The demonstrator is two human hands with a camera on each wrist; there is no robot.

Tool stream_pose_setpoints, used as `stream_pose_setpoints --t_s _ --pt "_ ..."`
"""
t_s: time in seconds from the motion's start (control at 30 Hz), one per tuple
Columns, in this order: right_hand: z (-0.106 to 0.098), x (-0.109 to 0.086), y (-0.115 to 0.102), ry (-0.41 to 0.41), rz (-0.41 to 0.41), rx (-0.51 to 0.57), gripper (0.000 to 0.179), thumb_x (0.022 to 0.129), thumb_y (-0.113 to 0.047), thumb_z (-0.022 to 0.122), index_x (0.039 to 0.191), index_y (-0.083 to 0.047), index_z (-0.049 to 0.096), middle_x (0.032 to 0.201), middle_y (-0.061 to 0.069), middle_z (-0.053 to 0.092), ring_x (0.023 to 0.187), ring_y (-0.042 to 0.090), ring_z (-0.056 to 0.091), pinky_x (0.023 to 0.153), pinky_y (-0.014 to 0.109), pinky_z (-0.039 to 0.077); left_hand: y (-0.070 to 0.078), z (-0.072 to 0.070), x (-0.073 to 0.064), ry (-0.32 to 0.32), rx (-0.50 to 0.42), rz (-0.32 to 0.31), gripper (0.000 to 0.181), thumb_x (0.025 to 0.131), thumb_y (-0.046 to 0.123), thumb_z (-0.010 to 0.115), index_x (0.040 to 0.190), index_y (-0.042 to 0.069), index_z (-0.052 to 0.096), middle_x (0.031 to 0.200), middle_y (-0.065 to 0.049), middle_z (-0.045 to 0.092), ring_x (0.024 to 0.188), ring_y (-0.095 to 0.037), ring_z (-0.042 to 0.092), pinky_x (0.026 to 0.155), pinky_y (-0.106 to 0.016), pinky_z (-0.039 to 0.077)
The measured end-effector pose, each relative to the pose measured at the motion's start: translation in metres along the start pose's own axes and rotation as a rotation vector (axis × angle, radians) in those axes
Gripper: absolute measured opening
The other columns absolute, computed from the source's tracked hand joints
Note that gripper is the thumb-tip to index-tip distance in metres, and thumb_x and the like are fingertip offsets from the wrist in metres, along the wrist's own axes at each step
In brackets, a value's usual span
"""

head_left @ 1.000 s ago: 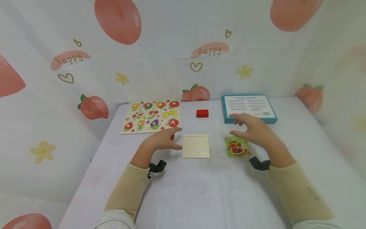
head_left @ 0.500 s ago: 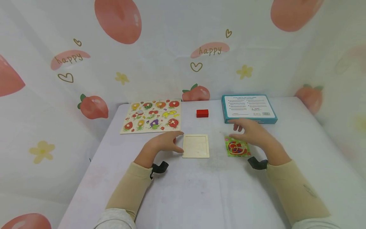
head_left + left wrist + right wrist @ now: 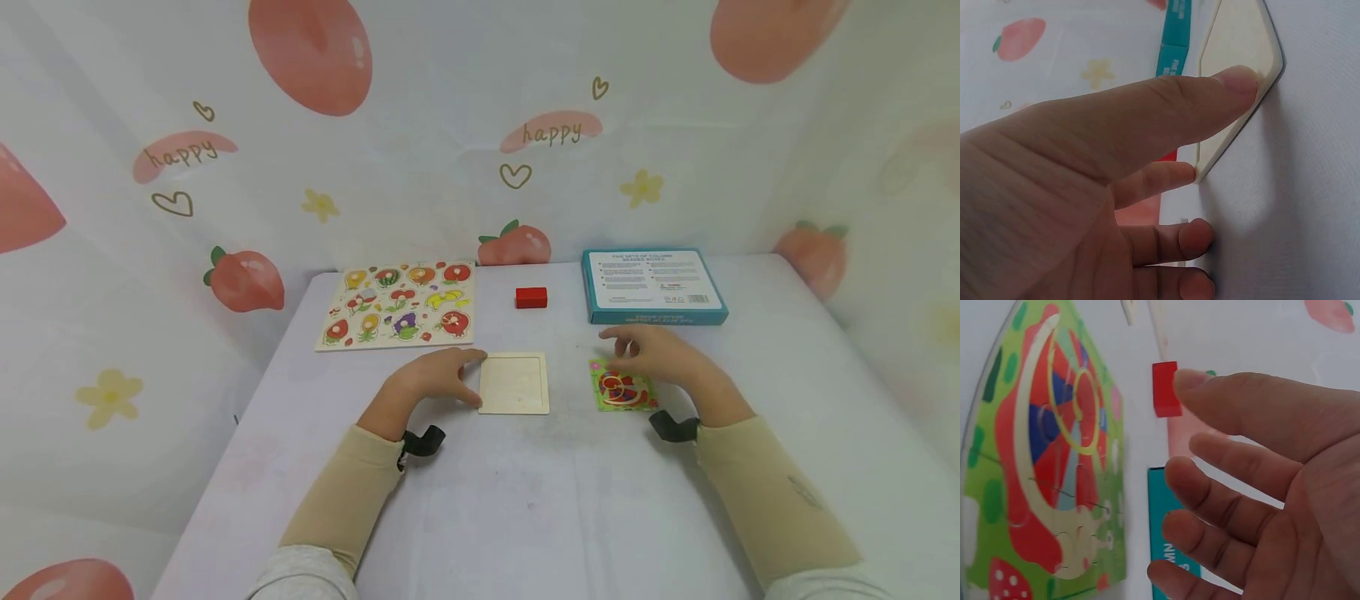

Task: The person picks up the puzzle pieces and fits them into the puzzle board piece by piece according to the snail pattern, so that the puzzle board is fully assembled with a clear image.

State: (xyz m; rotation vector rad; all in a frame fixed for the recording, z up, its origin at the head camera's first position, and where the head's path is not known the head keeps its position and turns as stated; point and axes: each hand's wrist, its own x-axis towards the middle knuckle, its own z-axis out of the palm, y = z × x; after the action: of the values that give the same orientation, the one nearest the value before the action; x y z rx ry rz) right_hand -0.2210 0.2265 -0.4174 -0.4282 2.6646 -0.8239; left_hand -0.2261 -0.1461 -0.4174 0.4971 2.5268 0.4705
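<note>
A square, shallow wooden puzzle tray [image 3: 514, 385] lies flat in the middle of the table. My left hand [image 3: 431, 375] is at its left side; in the left wrist view the thumb [image 3: 1235, 87] touches one corner and the index finger [image 3: 1166, 180] reaches another. The other fingers hang beside it. To the right lies a small green jigsaw puzzle [image 3: 626, 392] with a red and blue snail picture, its pieces fitted together. Over its far edge hovers my right hand [image 3: 660, 354]. In the right wrist view its fingers [image 3: 1210, 487] are spread, apart from the puzzle, holding nothing.
A fruit peg board [image 3: 397, 304] lies at the back left. Behind the tray is a red block [image 3: 531, 297]. At the back right is a teal box [image 3: 652, 286] with a white printed label. A printed cloth backdrop [image 3: 420, 167] stands behind the table.
My left hand has moved slightly right and nearer, up to the tray's left corners. My right hand has come back from the teal box toward the snail puzzle. The objects have stayed put.
</note>
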Motion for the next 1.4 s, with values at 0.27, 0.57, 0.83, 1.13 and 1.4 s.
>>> stream_pose_setpoints --t_s 0.27,0.57,0.83,1.13,1.4 --pt "0.008 0.008 0.010 -0.055 0.029 0.055 0.049 0.089 -0.025 0.080 0.131 -0.005 0.065 0.099 0.006 0.062 0.093 0.025 0.056 0.081 0.039 0.047 -0.002 0.005 0.005 -0.006 0.036 -0.009 0.083 0.084 0.037 0.086 0.155 0.023 0.046 0.106 -0.001 0.058 0.101 -0.020 0.052 0.089 -0.040 0.047" --pt "0.018 0.011 0.008 -0.064 0.108 0.032 0.039 0.091 -0.026 0.079 0.127 -0.011 0.070 0.101 0.007 0.063 0.097 0.027 0.056 0.080 0.038 0.050 -0.003 0.006 0.006 -0.006 0.044 -0.008 0.083 0.083 0.038 0.086 0.155 0.026 0.046 0.109 -0.001 0.059 0.103 -0.021 0.052 0.091 -0.042 0.048" --pt "0.017 0.010 -0.001 -0.044 0.115 0.035 0.032 0.092 -0.018 0.078 0.122 -0.010 0.073 0.099 0.007 0.064 0.094 0.027 0.056 0.079 0.037 0.049 -0.002 0.005 0.006 0.004 0.048 -0.020 0.083 0.083 0.038 0.086 0.155 0.026 0.046 0.130 -0.004 0.059 0.111 -0.021 0.053 0.101 -0.046 0.046" --pt "0.019 0.012 -0.009 -0.024 0.131 0.031 0.033 0.089 -0.016 0.081 0.119 -0.009 0.068 0.108 0.010 0.067 0.099 0.030 0.058 0.087 0.044 0.050 -0.002 0.005 0.005 0.006 0.046 -0.021 0.083 0.083 0.037 0.086 0.155 0.026 0.047 0.138 -0.005 0.058 0.116 -0.021 0.053 0.104 -0.048 0.044" --pt "0.019 0.012 -0.009 -0.016 0.144 0.041 0.033 0.088 -0.013 0.081 0.118 -0.006 0.068 0.108 0.011 0.066 0.099 0.029 0.058 0.086 0.043 0.050 -0.001 0.005 0.005 0.009 0.045 -0.022 0.082 0.083 0.037 0.087 0.154 0.026 0.048 0.143 -0.006 0.056 0.121 -0.022 0.053 0.106 -0.048 0.043"
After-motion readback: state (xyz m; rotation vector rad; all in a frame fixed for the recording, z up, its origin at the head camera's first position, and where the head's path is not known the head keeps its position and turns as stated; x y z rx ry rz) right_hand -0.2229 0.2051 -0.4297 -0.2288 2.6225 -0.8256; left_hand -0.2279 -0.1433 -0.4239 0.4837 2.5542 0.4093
